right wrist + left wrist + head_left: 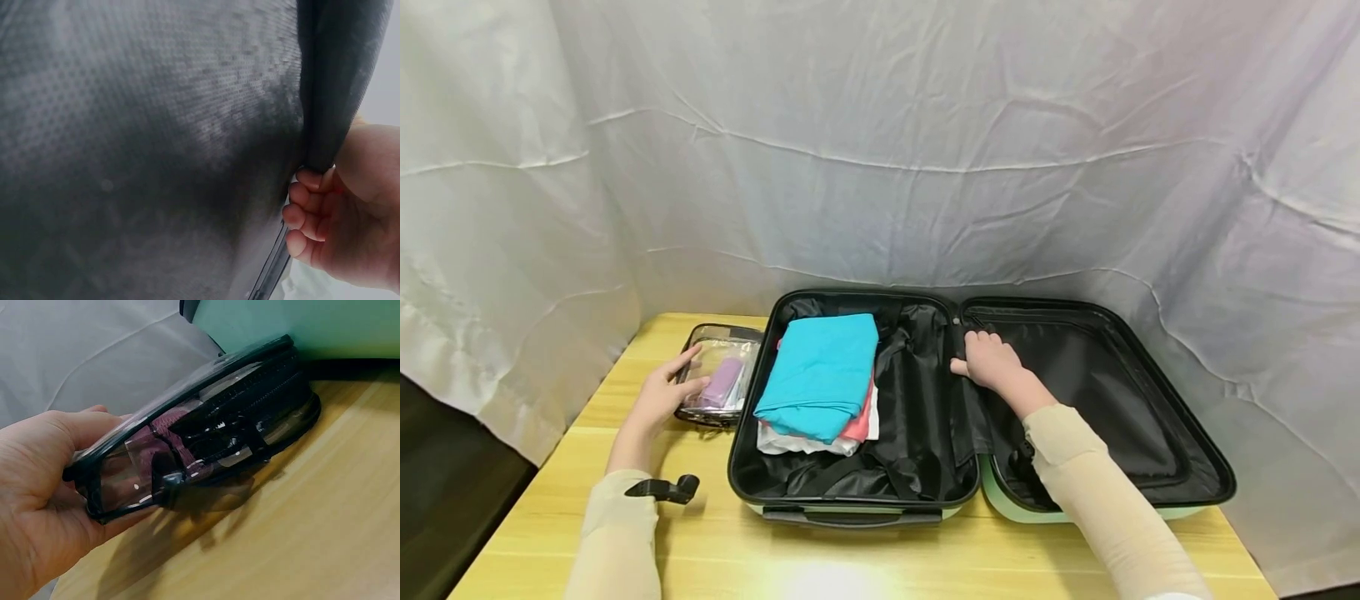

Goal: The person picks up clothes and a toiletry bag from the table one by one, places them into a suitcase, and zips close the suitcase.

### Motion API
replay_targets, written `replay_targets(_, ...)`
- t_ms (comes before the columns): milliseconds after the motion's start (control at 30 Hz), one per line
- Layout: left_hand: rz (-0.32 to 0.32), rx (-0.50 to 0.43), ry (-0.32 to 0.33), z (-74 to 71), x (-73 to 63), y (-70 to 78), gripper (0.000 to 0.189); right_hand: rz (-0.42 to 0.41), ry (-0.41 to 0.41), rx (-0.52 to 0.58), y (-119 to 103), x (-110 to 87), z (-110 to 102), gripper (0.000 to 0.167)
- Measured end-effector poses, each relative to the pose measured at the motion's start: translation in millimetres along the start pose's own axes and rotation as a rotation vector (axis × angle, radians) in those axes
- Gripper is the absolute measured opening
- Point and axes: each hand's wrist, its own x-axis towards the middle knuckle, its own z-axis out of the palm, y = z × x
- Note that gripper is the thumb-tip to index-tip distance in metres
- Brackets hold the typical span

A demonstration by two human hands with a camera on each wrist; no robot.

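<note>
My left hand (658, 396) grips a clear pouch with black trim (707, 404) at its left edge, thumb on one face and fingers on the other. In the left wrist view the pouch (206, 434) tilts, its near side raised above the wood. A purple item (722, 382) shows through the plastic. My right hand (992, 360) is at the middle of the open suitcase (853, 502), fingers curled on the edge of a black fabric divider (187, 125). Folded clothes, a blue one (822, 371) on top, lie in the suitcase's left half.
The suitcase's right half (1090, 400) lies open with a black lining. Its carry handle (853, 519) faces the near side of the wooden table (722, 542). A pale grey curtain (880, 167) hangs behind and at both sides.
</note>
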Motion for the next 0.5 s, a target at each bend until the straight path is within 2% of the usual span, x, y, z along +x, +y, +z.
replay_targets(167,0.029,-0.095,0.055,2.9,-7.6,2.9,0.068,-0.001,0.000,0.014,1.1,0.2,0.9,0.057)
replay_targets(300,0.055,-0.166,0.075,2.9,-11.9,4.4,0.069,0.004,-0.005,0.018,0.8,0.3,1.0,0.057)
replay_targets(433,0.072,-0.180,0.089,1.7,-14.8,6.9,0.069,0.010,-0.007,0.023,0.6,0.0,0.7,0.058)
replay_targets(500,0.075,-0.157,0.098,1.2,-15.8,9.0,0.069,0.012,-0.004,0.021,0.7,-0.2,0.5,0.059)
